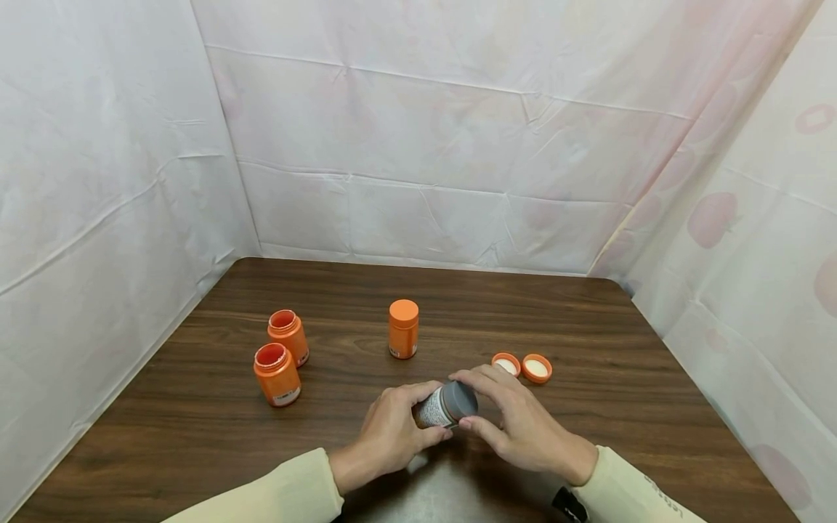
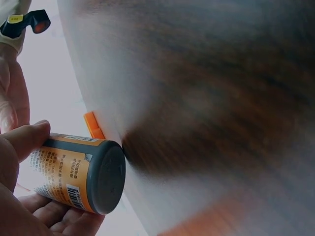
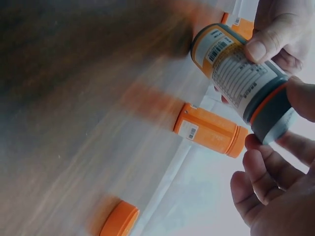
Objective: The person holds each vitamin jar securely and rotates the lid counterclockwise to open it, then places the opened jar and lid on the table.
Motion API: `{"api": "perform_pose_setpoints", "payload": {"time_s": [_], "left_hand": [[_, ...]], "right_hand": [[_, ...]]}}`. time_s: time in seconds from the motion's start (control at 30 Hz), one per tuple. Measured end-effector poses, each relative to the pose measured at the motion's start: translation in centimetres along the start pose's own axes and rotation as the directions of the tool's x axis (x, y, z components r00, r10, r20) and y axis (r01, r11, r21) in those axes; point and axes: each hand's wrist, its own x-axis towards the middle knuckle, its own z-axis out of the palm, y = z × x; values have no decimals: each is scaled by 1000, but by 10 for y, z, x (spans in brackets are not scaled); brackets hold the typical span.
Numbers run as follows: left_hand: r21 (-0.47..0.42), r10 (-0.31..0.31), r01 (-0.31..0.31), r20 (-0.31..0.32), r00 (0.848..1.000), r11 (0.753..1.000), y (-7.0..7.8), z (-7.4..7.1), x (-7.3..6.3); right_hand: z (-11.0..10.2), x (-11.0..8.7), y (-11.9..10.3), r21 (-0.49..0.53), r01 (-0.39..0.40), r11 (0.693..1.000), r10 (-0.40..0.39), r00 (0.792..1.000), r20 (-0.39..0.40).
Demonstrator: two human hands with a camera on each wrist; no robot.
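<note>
In the head view, a grey bottle [image 1: 433, 412] with an orange and white printed label is tilted just above the near part of the table. My left hand [image 1: 392, 428] grips its body, thumb on one side and fingers on the other. At the upper end, my right hand [image 1: 516, 418] holds the grey cap [image 1: 460, 399] between thumb and fingers. An orange ring shows between cap [image 3: 271, 118] and body in the right wrist view. The left wrist view shows the bottle's dark base [image 2: 109, 179] facing the table.
Two uncapped orange bottles [image 1: 277, 383] [image 1: 288, 334] stand on the left of the brown table [image 1: 340, 290]. A capped orange bottle [image 1: 403, 334] stands at mid-table. Two orange caps [image 1: 537, 369] [image 1: 506, 362] lie hollow side up beyond my right hand. Pale curtains hang around the table.
</note>
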Motion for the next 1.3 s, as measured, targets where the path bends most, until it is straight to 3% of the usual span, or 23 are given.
{"api": "perform_pose_setpoints", "payload": {"time_s": [0.27,0.6,0.9,1.03,1.3], "left_hand": [[6,7,-7,2,1000,1000,0,0,-1],[3,20,-20,9,1000,1000,-1,1,-1],[6,15,-15,-7,1000,1000,-1,0,-2],[-15,23,-23,1,1000,1000,-1,0,-1],[-34,26,-26,9,1000,999,0,-1,-1]], "right_hand": [[-4,0,1,20,83,996,-83,996,25],[-4,-2,4,11,83,996,-84,996,35],[-3,-2,2,32,92,995,-91,996,-12],[-3,-2,0,32,40,999,-38,997,-60],[-1,-2,-4,-15,-187,982,185,977,-108]]}}
